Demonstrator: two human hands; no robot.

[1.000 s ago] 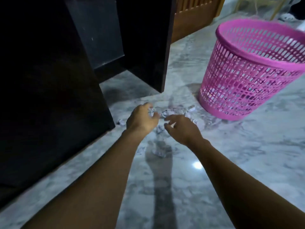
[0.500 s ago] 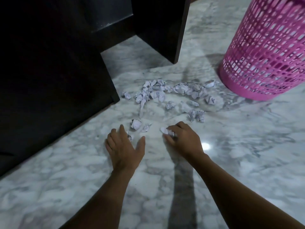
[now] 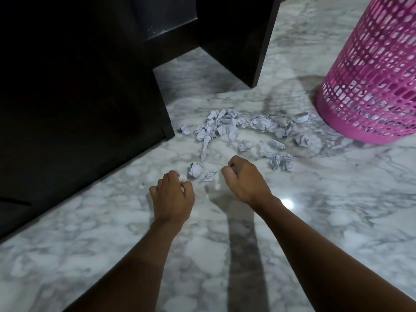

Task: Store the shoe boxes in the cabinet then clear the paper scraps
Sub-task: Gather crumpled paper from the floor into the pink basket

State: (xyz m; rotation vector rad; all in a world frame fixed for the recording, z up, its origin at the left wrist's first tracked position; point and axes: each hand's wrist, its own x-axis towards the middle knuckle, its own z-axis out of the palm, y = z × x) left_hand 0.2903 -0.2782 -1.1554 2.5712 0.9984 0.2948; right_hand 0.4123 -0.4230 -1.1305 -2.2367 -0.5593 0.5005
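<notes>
A pink mesh wastebasket [image 3: 371, 82] stands at far right on the grey-veined white marble floor [image 3: 337, 233].

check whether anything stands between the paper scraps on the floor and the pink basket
Nothing visible does. The paper scraps lie on bare marble floor that runs unbroken to the pink basket on their right; the nearest scrap lies close to its base. The dark cabinet stands to their left, off that path.

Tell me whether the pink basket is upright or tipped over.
Upright: the pink basket stands on its base on the marble floor.
</notes>
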